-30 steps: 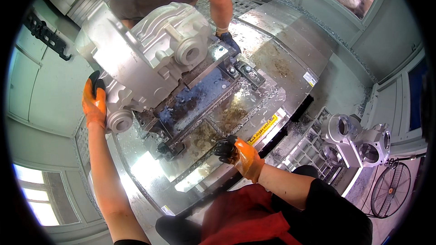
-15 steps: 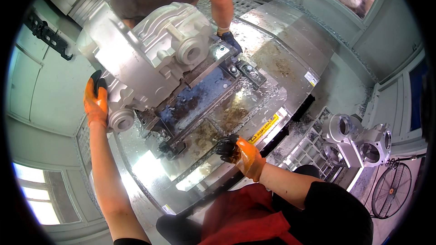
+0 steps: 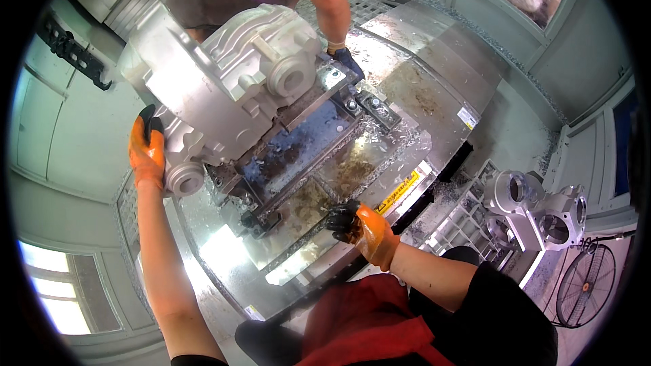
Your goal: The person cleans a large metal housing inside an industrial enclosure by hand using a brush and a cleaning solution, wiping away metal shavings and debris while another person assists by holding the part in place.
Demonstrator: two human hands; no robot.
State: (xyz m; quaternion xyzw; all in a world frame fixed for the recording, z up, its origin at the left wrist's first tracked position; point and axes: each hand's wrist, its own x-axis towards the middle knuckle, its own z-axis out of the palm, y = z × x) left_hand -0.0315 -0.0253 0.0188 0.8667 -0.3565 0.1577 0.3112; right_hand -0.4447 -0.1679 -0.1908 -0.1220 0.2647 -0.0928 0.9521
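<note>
A large silvery cast metal housing (image 3: 196, 88) sits tilted over a dark metal fixture (image 3: 291, 142) with a bluish face. My left hand (image 3: 146, 152), in an orange glove with black fingertips, grips the housing's left side, above a round boss. Its fingers point up along the metal, and part of the hand's inner side is hidden. Over the near edge of the machine table my right hand (image 3: 364, 230), gloved the same way and smeared dark, is closed with curled fingers. What it holds, if anything, cannot be made out. Opposite me, another person's dark-gloved hand (image 3: 348, 64) is by the housing's far right end.
Bolted clamps (image 3: 375, 107) stand at the fixture's right end. Metal chips and brownish residue lie on the machine table (image 3: 434, 95). At the right, another machined casting (image 3: 536, 213) stands beside a white grid rack (image 3: 461, 220), with a black fan (image 3: 586, 285) behind it.
The view has shifted slightly. Both my hands keep their places, the left on the housing and the right over the table edge; the housing shows no clear movement.
</note>
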